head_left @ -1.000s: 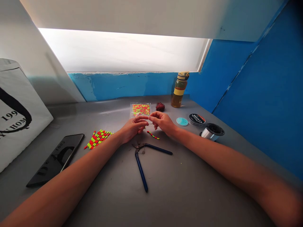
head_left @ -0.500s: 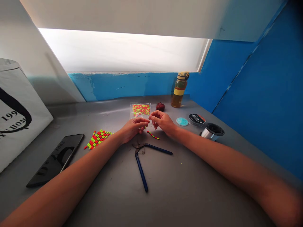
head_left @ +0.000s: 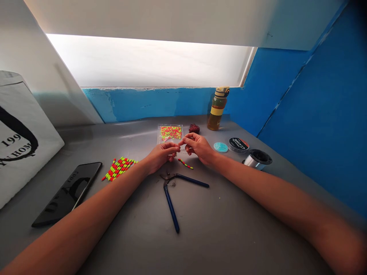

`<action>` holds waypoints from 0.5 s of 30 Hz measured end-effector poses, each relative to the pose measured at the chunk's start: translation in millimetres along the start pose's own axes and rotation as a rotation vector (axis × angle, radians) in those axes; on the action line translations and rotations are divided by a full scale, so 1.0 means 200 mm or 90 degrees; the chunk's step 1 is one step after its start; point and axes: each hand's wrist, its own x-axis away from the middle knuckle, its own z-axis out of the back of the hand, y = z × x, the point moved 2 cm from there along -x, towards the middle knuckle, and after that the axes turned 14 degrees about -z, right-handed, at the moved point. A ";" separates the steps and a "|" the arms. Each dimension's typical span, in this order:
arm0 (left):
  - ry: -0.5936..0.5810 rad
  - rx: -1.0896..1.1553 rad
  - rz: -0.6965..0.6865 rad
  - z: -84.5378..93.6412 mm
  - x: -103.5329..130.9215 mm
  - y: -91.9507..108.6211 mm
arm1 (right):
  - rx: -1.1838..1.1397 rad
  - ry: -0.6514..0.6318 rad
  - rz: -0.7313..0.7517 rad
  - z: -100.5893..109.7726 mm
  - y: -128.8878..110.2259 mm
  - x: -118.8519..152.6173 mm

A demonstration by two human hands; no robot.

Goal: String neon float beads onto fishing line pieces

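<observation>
My left hand is closed in a pinch above the grey table, and what its fingertips hold is too small to make out. My right hand meets it there, thumb and forefinger pinched together close to the left fingertips. A thin line seems to run below the fingers. Just under the hands lies a short strand of red and yellow-green beads. Nearer to me, pliers with dark blue handles rest spread apart. Behind the hands is a clear bag of small red and yellow beads.
Left of my hands lie several rows of red and yellow-green beads and a black phone. A dark red bundle of cord, a bottle, a turquoise disc, a black-labelled round case and a line spool stand right.
My right hand has shifted slightly left, and its fingertips are now closer to those of my left hand. The left hand and the things on the table stay where they were.
</observation>
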 end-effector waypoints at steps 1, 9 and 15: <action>-0.003 -0.001 -0.005 0.00 0.00 0.00 | 0.001 0.003 0.000 0.00 0.00 0.00; -0.010 -0.001 -0.010 0.00 0.00 0.00 | 0.012 0.006 0.013 0.01 0.01 -0.01; -0.010 -0.006 0.006 0.00 0.00 0.00 | 0.003 -0.002 0.007 0.00 0.01 -0.01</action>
